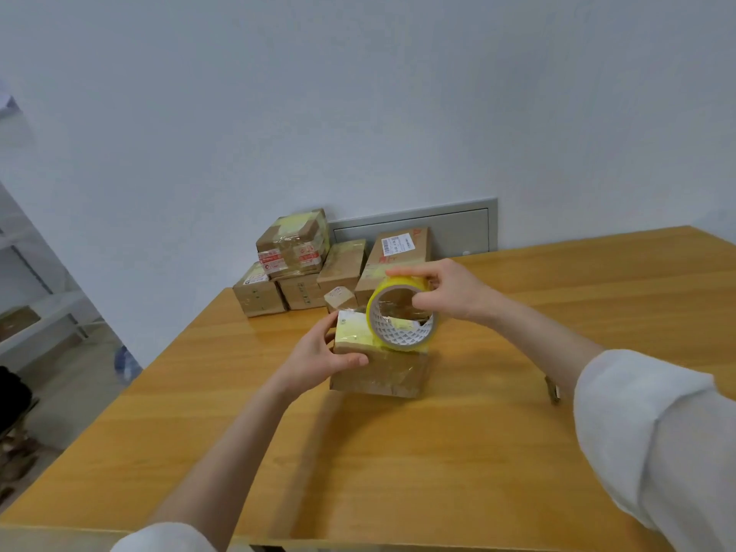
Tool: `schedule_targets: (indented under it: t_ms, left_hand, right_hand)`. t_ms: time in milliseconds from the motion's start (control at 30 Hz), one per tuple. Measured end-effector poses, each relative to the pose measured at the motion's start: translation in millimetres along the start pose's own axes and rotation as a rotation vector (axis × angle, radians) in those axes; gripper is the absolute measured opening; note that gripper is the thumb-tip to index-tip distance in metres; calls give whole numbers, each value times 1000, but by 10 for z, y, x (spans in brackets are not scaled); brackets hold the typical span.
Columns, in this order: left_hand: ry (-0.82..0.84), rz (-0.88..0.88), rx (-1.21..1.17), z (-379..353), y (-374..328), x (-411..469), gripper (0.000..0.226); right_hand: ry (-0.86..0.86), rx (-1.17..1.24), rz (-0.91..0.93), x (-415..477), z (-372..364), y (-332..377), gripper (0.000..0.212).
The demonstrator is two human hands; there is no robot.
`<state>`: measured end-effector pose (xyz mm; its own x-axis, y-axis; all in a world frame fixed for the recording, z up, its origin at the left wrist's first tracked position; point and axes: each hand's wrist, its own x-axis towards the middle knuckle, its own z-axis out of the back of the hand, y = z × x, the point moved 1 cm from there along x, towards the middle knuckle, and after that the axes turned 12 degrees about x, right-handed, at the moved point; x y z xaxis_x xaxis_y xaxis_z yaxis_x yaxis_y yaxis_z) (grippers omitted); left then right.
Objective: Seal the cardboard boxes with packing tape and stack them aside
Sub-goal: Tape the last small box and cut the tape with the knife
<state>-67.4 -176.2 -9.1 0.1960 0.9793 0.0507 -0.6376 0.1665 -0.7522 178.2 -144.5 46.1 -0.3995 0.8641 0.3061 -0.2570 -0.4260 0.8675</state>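
Observation:
A small cardboard box [382, 372] sits in the middle of the wooden table [398, 452], its top partly covered with yellowish tape. My left hand [322, 354] grips the box's left end, thumb on the near side. My right hand [446, 290] holds a roll of yellow packing tape [402, 316] upright over the box's top, fingers over the rim and thumb inside the core. A strip of tape runs from the roll onto the box top.
Several taped cardboard boxes [294, 249] are stacked at the table's far left corner against the white wall. A small object [552, 388] lies on the table by my right forearm. Shelving [36, 312] stands on the left beyond the table edge.

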Motion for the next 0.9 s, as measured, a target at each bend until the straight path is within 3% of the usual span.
schedule_targets:
  t_ms: [133, 233, 333, 433, 600, 767, 833, 900]
  left_hand:
    - [-7, 36, -24, 59, 201, -60, 87]
    - [-1, 73, -33, 51, 290, -85, 100]
    - [21, 70, -30, 9, 337, -68, 90]
    - [22, 59, -25, 8, 365, -64, 81]
    - [21, 44, -40, 9, 361, -51, 85]
    - [40, 81, -31, -20, 388, -118, 87]
    - [13, 122, 54, -25, 326, -155, 100]
    - [-84, 84, 347, -24, 214, -174, 102]
  right_hand:
    - [50, -286, -30, -68, 306, -76, 43]
    - [104, -263, -112, -150, 441, -257, 36]
    - [188, -249, -128, -174, 407, -322, 34]
    - [152, -152, -128, -150, 417, -325, 45]
    - [187, -238, -127, -145, 332, -481, 25]
    - [162, -233, -171, -192, 184, -614, 33]
    - [131, -202, -168, -209, 113, -636, 36]
    - [100, -187, -161, -219, 60, -642, 36]
